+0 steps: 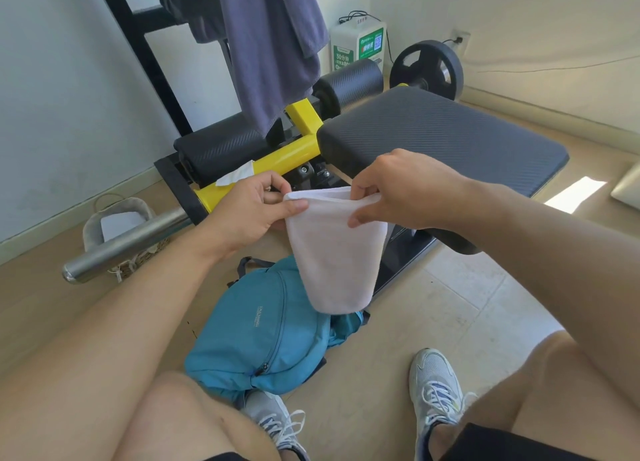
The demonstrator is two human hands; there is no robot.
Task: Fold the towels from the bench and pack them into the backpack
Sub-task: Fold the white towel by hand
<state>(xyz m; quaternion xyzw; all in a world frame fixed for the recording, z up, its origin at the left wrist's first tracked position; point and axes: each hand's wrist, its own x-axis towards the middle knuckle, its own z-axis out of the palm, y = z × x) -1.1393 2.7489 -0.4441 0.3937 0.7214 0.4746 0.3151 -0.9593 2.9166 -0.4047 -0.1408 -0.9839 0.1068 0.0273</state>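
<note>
A white towel (pixel 334 252), folded double, hangs in the air in front of the black bench pad (pixel 450 131). My left hand (pixel 252 211) pinches its upper left corner. My right hand (pixel 398 190) pinches the upper right edge, thumb under the cloth. Below the towel a teal backpack (pixel 256 329) lies on the floor between my feet; the towel's lower end hangs over its right side. A grey-blue towel (pixel 273 44) hangs from the black rack at the top, above the yellow frame.
The bench's yellow frame (pixel 277 159) and a steel bar (pixel 128 242) stick out to the left. A woven basket (pixel 114 225) stands by the wall. A weight plate (pixel 427 69) and a green-white box (pixel 358 43) are at the back. My sneakers (pixel 436 388) rest on the tiles.
</note>
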